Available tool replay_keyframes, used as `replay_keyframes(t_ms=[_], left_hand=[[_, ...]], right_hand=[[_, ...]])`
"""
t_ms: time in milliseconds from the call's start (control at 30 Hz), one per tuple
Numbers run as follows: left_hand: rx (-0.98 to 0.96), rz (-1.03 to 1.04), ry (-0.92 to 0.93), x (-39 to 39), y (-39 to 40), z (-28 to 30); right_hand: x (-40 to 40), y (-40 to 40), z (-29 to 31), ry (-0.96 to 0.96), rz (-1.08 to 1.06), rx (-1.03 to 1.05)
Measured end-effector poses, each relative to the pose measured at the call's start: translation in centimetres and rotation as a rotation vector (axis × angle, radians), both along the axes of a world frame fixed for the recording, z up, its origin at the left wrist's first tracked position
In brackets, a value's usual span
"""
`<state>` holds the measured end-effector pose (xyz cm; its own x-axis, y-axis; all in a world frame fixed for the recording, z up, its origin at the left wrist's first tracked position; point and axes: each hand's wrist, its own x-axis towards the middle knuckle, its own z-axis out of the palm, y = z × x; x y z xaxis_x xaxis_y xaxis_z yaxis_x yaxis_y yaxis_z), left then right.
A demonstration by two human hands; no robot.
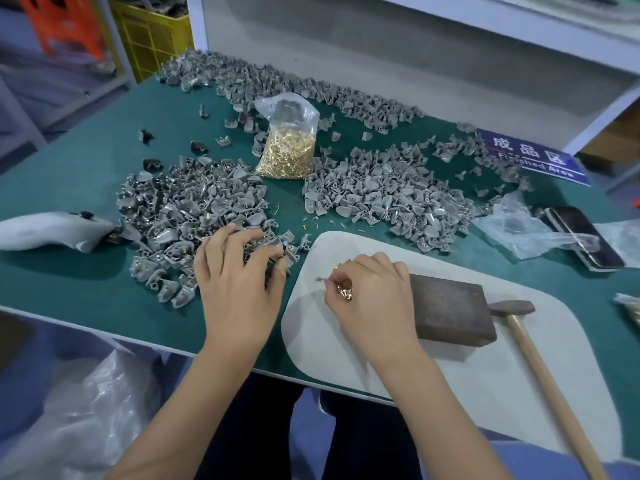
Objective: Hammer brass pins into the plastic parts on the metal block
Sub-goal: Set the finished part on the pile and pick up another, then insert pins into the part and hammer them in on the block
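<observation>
Green matting covers the table point(86, 161) where a person's hands sort small parts. Left hand point(235, 271), fingers curled, picks a grey piece from the plastic parts point(187, 206) heap; right hand point(370, 292) pinches brass pins point(344, 289) over a white pad point(346, 355). Tiny, stiff and likely slippery, the pins seem best held by the shank. Just right of that hand sit the metal block point(450, 310) and hammer point(533, 348); a bag of pins point(289, 150) stands beyond.

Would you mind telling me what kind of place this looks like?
Probably a small factory assembly bench: heaps of grey plastic parts, a bag of brass pins and a "Finished Area" sign on the green table.
</observation>
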<state>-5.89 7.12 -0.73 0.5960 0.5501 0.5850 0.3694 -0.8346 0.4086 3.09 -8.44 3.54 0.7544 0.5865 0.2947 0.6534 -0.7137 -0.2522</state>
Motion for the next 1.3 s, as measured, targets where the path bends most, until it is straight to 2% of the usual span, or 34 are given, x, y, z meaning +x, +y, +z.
replay_keyframes(t_ms=[267,400,567,733,867,967,1033,1067,1167,1300], left_hand=[[0.062,0.029,0.060,0.3,-0.2,0.2],[0.111,0.028,0.057,0.3,-0.5,0.3],[0.177,0.024,0.064,0.3,-1.0,0.2],[0.241,0.030,0.025,0.6,-1.7,0.7],[0.130,-0.106,-0.081,3.2,-4.3,1.8],[-0.113,-0.287,-0.090,6.5,-7.0,3.1],[-0.300,-0.352,-0.017,9.1,-8.2,3.9],[-0.331,-0.387,0.043,10.5,-8.6,4.1],[-0.271,-0.445,0.207,14.3,-9.6,4.6],[-0.111,-0.502,0.373,18.1,-10.5,4.8]], right_hand=[[0.1,0.4,-1.0,0.040,0.098,-0.079],[0.1,-0.4,-2.5,0.114,0.086,0.117],[0.3,-0.4,-3.2,0.113,0.072,0.238],[-0.8,-1.5,-2.5,0.263,0.205,0.650],[-0.7,-4.0,-0.7,0.221,0.219,0.831],[1.5,-6.7,0.8,0.100,0.162,0.852],[3.5,-8.8,1.1,0.024,0.073,0.740],[4.5,-9.9,0.9,-0.010,0.019,0.695],[6.2,-12.1,-0.1,-0.038,-0.121,0.713],[5.9,-12.5,-2.1,-0.014,-0.190,0.800]])
